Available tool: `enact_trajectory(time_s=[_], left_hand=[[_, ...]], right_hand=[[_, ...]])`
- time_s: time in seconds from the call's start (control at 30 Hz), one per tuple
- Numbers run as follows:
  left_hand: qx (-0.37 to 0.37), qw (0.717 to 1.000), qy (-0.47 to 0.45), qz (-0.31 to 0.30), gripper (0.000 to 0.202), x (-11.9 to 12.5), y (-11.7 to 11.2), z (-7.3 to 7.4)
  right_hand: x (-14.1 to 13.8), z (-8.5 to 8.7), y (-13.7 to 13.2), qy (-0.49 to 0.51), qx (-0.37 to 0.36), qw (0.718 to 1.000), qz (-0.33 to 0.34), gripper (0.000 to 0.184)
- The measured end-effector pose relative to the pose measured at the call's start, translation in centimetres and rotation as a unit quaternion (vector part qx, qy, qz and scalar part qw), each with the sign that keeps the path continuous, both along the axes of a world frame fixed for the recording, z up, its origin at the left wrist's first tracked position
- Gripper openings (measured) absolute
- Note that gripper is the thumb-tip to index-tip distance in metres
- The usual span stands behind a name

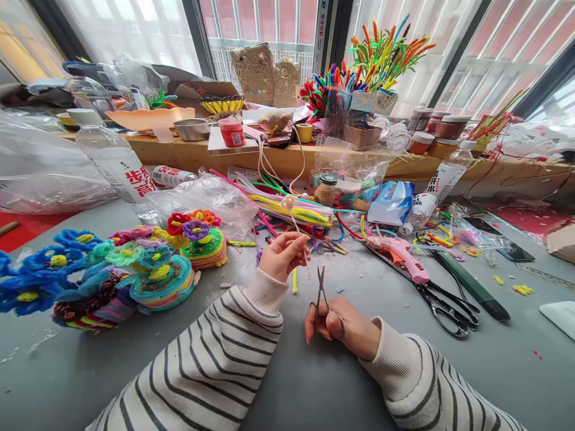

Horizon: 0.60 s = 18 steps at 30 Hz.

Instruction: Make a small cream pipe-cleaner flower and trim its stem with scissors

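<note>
Between the thumb and fingers of my left hand (284,256) is a thin cream pipe-cleaner stem, upright and slightly tilted. A small cream flower-like shape (288,203) tops it, and its bare end hangs below my fingers. My right hand (335,323) grips small metal scissors (320,287) by the finger loops. Their blades point up, slightly apart, just to the right of the stem's lower end; I cannot tell that they touch it. A short yellow pipe-cleaner piece (294,281) lies on the table behind the stem.
Colourful pipe-cleaner flowers (157,269) stand at the left. Loose pipe cleaners (287,206) lie in a heap ahead. On the right are a pink glue gun (399,254), large black-handled scissors (449,311) and a dark green stick-like tool (471,287). Bottles and jars line the back ledge (179,157).
</note>
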<state>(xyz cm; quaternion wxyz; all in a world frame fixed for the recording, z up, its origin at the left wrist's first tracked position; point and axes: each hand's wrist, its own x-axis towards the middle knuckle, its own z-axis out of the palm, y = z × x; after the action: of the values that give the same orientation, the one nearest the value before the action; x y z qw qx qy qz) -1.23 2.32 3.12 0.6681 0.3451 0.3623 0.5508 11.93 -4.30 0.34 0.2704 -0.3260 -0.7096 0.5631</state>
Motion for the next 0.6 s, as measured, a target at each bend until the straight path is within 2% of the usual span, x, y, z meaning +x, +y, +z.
enact_trajectory(time_s=[0.27, 0.6], left_hand=[[0.002, 1.0, -0.008, 0.003, 0.033, 0.04, -0.1, 0.05], [-0.008, 1.0, 0.0, 0.005, 0.034, 0.1, 0.1, -0.17]], right_hand=[[-0.18, -0.23, -0.18, -0.043, 0.072, 0.996, 0.016, 0.077], [-0.15, 0.03, -0.19, -0.032, 0.069, 0.997, 0.03, 0.077]])
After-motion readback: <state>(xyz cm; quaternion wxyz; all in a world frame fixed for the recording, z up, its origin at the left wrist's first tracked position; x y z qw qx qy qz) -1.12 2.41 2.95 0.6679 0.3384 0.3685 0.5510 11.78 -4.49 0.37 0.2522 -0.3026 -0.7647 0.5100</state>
